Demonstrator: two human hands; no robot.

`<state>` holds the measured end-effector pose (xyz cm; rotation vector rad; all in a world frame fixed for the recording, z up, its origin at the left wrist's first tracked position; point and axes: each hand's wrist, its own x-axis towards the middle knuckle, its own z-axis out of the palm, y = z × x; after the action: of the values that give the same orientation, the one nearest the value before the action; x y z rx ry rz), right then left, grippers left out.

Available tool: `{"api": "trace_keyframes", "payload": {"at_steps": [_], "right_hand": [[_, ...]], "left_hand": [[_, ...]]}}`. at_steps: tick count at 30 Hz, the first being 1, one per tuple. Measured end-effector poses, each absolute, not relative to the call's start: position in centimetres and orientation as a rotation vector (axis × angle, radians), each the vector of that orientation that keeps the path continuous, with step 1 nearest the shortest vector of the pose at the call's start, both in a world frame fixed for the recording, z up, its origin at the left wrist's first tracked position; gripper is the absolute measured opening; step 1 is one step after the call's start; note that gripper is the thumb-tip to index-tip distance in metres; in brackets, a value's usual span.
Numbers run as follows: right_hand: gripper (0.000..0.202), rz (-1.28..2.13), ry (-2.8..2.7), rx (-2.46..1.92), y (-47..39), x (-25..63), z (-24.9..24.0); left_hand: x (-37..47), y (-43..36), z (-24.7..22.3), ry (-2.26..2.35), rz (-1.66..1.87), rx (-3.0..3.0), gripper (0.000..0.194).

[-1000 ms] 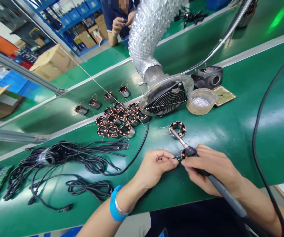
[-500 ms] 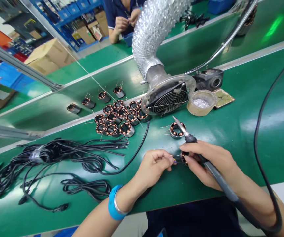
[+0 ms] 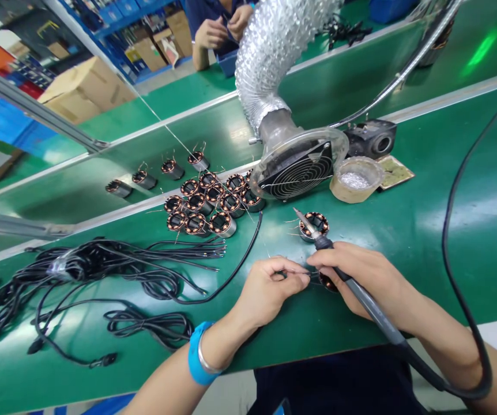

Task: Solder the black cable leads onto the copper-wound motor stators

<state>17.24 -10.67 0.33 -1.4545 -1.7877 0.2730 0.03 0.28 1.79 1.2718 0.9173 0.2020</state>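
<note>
My right hand is closed around a soldering iron, whose tip points up and left. Its fingertips are also close to the wires of a copper-wound motor stator, mostly hidden beneath that hand. My left hand pinches thin wires beside this stator; where they lead is partly covered by the fingers. Just beyond the iron's tip, another stator stands on the green bench with its wire ends sticking out to the left.
Several stators stand grouped near a fume extractor fan with a silver duct. A tub of solder bits sits right of it. Bundled black cables lie left. The iron's cord loops at right. Across, a co-worker's hands are busy.
The iron's tip has shifted slightly left and up with my right hand. My left fingers have changed their pinch, and the coloured wire tips at them no longer show.
</note>
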Motion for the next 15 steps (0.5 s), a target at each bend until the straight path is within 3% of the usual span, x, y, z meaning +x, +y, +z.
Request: {"api": "trace_keyframes", "payload": {"at_steps": [5, 11, 15], "right_hand": [[0.033, 0.280, -1.758, -1.419, -10.6, 17.1, 0.2], [0.031, 0.315, -1.721, -1.381, -10.6, 16.9, 1.4], [0.034, 0.351, -1.778, -1.404, -10.9, 16.9, 1.5]], "left_hand": [[0.0, 0.2, 1.6, 0.874, 0.237, 1.448, 0.015], [-0.5, 0.2, 1.5, 0.764, 0.138, 1.432, 0.032], [-0.6, 0.1, 1.5, 0.737, 0.151, 1.559, 0.028]]}}
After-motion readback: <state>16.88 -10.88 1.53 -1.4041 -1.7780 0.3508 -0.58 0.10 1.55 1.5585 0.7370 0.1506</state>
